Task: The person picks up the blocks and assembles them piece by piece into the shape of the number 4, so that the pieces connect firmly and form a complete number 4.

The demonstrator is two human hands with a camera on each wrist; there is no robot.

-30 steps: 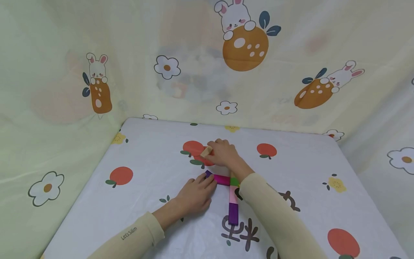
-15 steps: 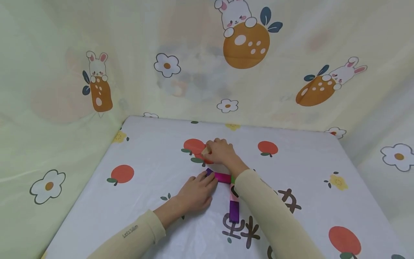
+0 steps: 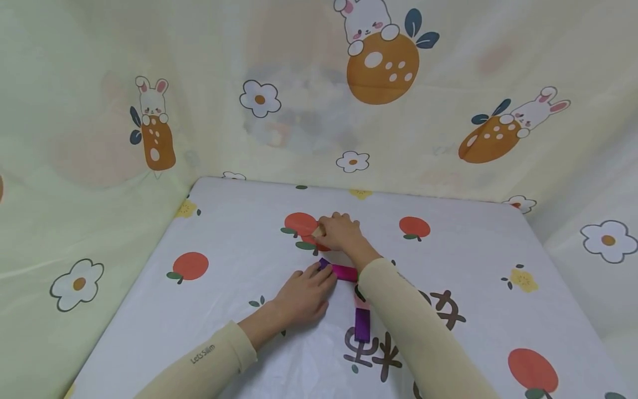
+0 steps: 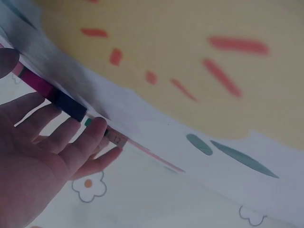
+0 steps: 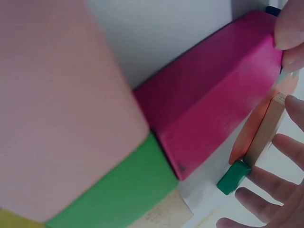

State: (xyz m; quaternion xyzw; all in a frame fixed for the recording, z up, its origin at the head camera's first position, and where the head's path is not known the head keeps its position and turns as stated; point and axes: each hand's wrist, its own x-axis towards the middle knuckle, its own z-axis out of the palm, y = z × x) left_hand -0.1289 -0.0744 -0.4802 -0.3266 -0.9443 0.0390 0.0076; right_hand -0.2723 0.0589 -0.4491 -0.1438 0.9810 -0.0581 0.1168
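Observation:
In the head view, my left hand [image 3: 301,296] rests its fairly straight fingers against the dark blue-purple block [image 3: 324,264] and the near end of a magenta block [image 3: 345,272]. My right hand [image 3: 343,231], farther back, pinches a plain wooden block [image 3: 318,231]. Number 12 shows on the wooden block [image 4: 117,138] in the left wrist view. A dark green block [image 5: 232,177] lies at its end beside my right fingers. The magenta block [image 5: 218,90] meets a light green block [image 5: 116,190] and a pink block [image 5: 66,109]; my right sleeve hides the light green one in the head view.
A purple block [image 3: 363,325] lies at the near end of the row, below the pink one. The white tablecloth [image 3: 249,233] carries printed fruit and lettering. A curtain [image 3: 299,133] with rabbit prints hangs along the table's back and sides.
My right forearm has shifted slightly left and now covers the light green block. The wooden block has turned a little and less of it shows. My left hand keeps its place.

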